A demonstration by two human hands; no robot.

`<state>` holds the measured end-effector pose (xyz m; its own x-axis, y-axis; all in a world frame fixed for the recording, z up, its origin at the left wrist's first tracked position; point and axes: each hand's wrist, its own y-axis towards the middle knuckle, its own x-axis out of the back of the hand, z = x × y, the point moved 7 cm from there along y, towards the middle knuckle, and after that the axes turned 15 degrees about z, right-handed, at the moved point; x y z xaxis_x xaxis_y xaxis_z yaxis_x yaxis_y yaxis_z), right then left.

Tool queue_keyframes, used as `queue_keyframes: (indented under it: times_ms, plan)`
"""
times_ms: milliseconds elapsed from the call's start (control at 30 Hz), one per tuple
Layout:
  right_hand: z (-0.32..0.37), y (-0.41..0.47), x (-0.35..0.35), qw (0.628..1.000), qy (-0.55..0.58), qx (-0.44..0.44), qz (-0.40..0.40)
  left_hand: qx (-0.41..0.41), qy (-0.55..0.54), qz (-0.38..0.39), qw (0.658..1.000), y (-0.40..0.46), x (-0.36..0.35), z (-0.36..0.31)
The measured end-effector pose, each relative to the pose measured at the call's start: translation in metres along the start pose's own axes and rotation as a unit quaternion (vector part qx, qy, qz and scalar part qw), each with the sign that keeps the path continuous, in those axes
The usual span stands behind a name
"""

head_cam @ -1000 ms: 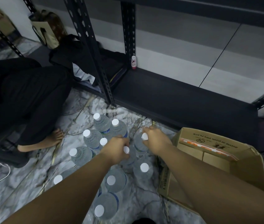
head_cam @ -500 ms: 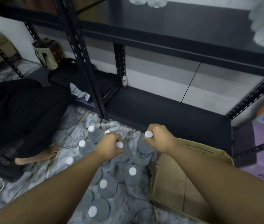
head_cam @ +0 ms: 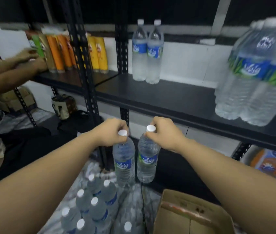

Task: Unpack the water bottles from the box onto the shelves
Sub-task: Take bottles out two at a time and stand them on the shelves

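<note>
Left hand (head_cam: 111,132) pinching left water bottle (head_cam: 124,162) neck; right hand (head_cam: 165,132) pinching right water bottle (head_cam: 147,159) neck. Shelf (head_cam: 176,102) just above both.

We see an open stretch of black shelf board (head_cam: 176,97) straight ahead of us, between the pair of upright bottles (head_cam: 147,53) at its back left and the cluster of large bottles (head_cam: 255,78) crowding its right end. The perforated uprights (head_cam: 86,78) fence off the left bay, where another person's hands (head_cam: 27,59) and tall packets (head_cam: 76,51) fill the space. Below us, standing floor bottles (head_cam: 96,205) block the left, and the open cardboard box (head_cam: 193,215) blocks the right.
</note>
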<state>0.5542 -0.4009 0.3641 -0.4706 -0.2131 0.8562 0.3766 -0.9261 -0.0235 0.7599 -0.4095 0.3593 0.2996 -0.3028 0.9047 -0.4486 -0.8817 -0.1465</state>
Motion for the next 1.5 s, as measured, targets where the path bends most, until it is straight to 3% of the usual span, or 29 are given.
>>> queue_keyframes:
  times_ms: [267,500,633,967,1133,1300,1500]
  plan:
    - [0.076,0.023,0.131,0.995,-0.022,0.063,-0.078,-0.061,0.074,-0.043,0.994,0.008,0.155,-0.057]
    - [0.118,0.038,0.239,0.98,-0.042,0.063,-0.185,-0.093,0.127,-0.145,0.977,0.02,0.282,-0.107]
    - [0.135,0.047,0.285,0.969,-0.052,0.065,-0.232,-0.102,0.102,-0.191,0.971,0.033,0.324,-0.117]
    - [0.09,0.095,0.294,0.968,-0.072,-0.013,-0.24,-0.097,0.083,-0.208,0.97,0.115,0.314,-0.113]
    - [0.066,0.105,0.3,0.964,-0.032,-0.026,-0.263,-0.104,0.019,-0.254,0.962,0.13,0.309,-0.099]
    - [0.046,0.118,0.288,0.967,-0.002,-0.035,-0.252,-0.105,-0.144,-0.317,0.932,0.135,0.293,-0.075]
    - [0.034,0.128,0.256,0.969,0.074,-0.006,-0.236,-0.109,-0.187,-0.288,0.933,0.149,0.257,-0.068]
